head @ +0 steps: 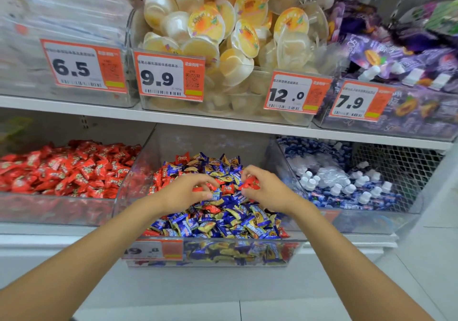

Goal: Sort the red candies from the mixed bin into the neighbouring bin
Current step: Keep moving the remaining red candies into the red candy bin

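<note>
R grip (pixel 265 190) round red candies (pixel 251 183)

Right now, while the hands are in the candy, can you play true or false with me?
1. The left hand and the right hand are both over the mixed bin. True.
2. The right hand holds red candies. True.
3. The neighbouring bin on the left is full of blue candies. False: it is full of red ones.
4. The jelly cups sit below the mixed bin. False: they are on the upper shelf, above it.
5. The mixed bin has only red candies left. False: many blue and gold wrappers are still in it.
</note>
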The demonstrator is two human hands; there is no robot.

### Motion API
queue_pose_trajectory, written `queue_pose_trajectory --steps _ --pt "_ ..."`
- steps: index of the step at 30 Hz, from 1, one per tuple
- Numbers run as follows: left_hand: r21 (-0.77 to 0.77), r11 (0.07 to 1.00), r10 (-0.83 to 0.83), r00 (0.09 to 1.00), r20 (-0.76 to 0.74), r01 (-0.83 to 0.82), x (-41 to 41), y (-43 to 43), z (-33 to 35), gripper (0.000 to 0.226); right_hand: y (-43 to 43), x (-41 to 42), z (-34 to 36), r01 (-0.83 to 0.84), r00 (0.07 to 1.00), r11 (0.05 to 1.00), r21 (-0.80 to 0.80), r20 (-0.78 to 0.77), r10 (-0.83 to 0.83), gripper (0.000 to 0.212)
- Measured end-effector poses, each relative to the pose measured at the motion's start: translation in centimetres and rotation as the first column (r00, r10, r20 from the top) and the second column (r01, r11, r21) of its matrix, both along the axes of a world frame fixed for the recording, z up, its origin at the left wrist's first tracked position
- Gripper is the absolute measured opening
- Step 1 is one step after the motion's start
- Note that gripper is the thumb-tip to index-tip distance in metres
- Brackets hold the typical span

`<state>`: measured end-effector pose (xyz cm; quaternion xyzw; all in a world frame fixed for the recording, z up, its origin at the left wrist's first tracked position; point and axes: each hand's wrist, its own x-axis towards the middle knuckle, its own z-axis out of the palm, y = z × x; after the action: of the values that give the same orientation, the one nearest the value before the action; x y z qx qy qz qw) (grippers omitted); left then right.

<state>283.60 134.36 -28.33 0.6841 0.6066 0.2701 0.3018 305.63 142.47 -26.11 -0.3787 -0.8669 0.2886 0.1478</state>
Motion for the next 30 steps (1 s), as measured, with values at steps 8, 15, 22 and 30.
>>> queue_pose_trajectory --steps 8,15,22,30 --pt "-0.092 0.995 -0.035 0.998 -0.045 0.03 0.7 0.0 -0.7 0.027 0.8 -2.3 -0.1 0.083 0.992 0.996 0.035 -0.099 -0.079 0.026" --pt "0.095 0.971 0.23 0.967 -0.11 -0.22 -2.3 0.2 0.7 0.015 2.4 -4.1 -1.9 -0.054 0.968 0.988 0.142 0.25 0.017 0.021" --pt "-0.016 0.973 0.225 0.963 -0.15 -0.23 -1.8 1.3 -1.4 0.019 2.6 -3.2 -0.8 -0.021 1.0 1.0 -0.006 -0.006 0.021 0.014" --pt "-0.107 0.971 0.198 0.969 -0.149 -0.215 -2.0 1.5 -1.9 0.023 2.7 -5.7 -0.8 -0.056 0.998 0.998 -0.008 -0.016 0.056 0.016"
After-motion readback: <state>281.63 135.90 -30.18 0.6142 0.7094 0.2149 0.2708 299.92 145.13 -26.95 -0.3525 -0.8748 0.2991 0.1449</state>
